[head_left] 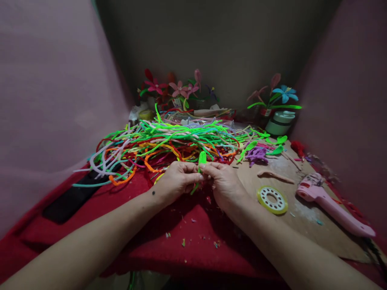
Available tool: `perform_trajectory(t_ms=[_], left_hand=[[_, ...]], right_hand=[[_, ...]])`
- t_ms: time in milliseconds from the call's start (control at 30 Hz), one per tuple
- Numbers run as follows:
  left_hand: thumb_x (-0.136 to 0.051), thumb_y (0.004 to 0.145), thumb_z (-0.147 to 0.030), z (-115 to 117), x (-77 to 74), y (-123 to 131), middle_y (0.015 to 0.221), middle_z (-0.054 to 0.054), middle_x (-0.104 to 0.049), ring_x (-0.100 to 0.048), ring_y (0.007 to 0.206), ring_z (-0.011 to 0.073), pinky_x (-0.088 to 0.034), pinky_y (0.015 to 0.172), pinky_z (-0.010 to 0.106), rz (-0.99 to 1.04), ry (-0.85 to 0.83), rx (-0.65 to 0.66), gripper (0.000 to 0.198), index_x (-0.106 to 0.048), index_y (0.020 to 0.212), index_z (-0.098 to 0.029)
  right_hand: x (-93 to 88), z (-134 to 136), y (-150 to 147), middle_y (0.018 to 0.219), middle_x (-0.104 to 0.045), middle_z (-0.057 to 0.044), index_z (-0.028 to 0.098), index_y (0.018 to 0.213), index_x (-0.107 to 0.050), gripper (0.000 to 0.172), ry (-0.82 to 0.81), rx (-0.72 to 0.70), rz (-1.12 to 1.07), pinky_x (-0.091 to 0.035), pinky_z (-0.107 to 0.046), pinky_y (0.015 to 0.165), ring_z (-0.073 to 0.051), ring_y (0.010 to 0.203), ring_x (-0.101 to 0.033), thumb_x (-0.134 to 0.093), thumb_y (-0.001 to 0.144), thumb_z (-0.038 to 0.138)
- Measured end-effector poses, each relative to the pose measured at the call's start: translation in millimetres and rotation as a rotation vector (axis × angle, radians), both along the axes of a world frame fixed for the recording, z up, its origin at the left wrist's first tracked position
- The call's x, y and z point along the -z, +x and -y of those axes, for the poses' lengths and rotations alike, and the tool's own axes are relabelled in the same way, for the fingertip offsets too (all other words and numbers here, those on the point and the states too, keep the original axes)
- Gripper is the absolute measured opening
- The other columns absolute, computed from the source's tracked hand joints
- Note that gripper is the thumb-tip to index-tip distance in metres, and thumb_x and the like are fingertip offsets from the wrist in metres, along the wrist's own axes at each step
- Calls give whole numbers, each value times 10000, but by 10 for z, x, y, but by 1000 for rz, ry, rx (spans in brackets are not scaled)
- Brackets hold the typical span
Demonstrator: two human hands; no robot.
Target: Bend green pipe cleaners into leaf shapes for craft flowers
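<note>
Between my two hands stands a bright green pipe-cleaner leaf (202, 158), its rounded tip pointing up and a green stem end poking out below. My left hand (183, 177) pinches its base from the left, with fingers curled. From the right, my right hand (223, 179) closes thumb and fingers on the same base. The fingertips meet there and hide the lower part of the leaf. Just behind the hands lies a heap of multicoloured pipe cleaners (181, 135), mostly green, with orange, red, yellow and white ones.
A roll of tape (272, 200) and a pink glue gun (332, 205) rest on a brown board (314, 237) at right, near purple pieces (256, 156). A black phone-like slab (71, 197) lies left. Pipe-cleaner flowers (178, 88) and a lidded jar (280, 123) stand behind. Scraps dot the red cloth (145, 241).
</note>
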State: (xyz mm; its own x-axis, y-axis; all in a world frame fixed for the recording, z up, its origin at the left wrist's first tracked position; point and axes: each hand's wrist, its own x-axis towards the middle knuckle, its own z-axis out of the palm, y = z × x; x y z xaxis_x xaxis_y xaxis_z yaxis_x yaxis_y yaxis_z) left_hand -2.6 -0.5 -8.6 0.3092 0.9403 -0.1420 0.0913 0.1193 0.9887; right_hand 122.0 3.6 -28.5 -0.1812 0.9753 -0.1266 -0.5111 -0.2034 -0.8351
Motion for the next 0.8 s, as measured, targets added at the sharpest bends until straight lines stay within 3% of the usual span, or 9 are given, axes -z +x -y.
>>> perform_trajectory(t_ms=[133,267,400,567,633,700,800], left_hand=[[-643,648,-263,10,-22,-11,335,-79,-357,-217,284,22,-114,342,192,22,-142,16,205,-512,541,-147],[-628,668,-278,13,-28,-20,346,-75,-352,-227,302,34,-124,345,203,-18,-113,84,233,-488,528,-154],[-603,700,-320,25,-49,0,426,-64,-396,-278,376,47,-174,388,203,-235,54,101,252,-485,551,-154],[-573,716,-246,37,10,19,482,-69,-323,-277,470,58,-208,472,210,-590,503,7,283,-407,505,-155],[-587,707,-234,41,33,14,494,-71,-316,-272,480,55,-210,481,208,-641,593,-7,275,-406,517,-152],[-616,695,-258,46,25,-2,514,-71,-349,-301,489,56,-226,473,196,-585,540,17,216,-464,585,-151],[-579,749,-336,54,-48,-45,556,-66,-427,-366,460,59,-266,426,177,-333,319,70,235,-543,903,-162]], right_hand=[[-66,-6,34,466,-502,55,157,559,-551,176,32,-69,4,-343,-212,421,-66,409,-436,-705,573,240],[-97,-17,71,485,-521,58,160,563,-530,213,52,-50,-22,-346,-218,424,-74,416,-454,-730,562,232],[-66,-37,83,437,-472,65,149,504,-510,237,54,56,6,-296,-217,418,-57,399,-397,-734,555,209],[-52,-58,70,423,-447,68,147,481,-512,232,-15,131,-24,-240,-218,408,-46,396,-348,-739,519,172],[-57,-72,74,434,-461,62,148,486,-518,220,-40,144,-38,-231,-220,408,-48,399,-348,-737,506,160],[-62,-95,90,454,-486,51,147,499,-532,198,-58,136,-46,-227,-223,411,-51,408,-357,-730,502,159],[-65,-144,127,464,-487,48,144,503,-529,193,-69,118,-83,-221,-221,415,-52,423,-358,-721,499,159]])
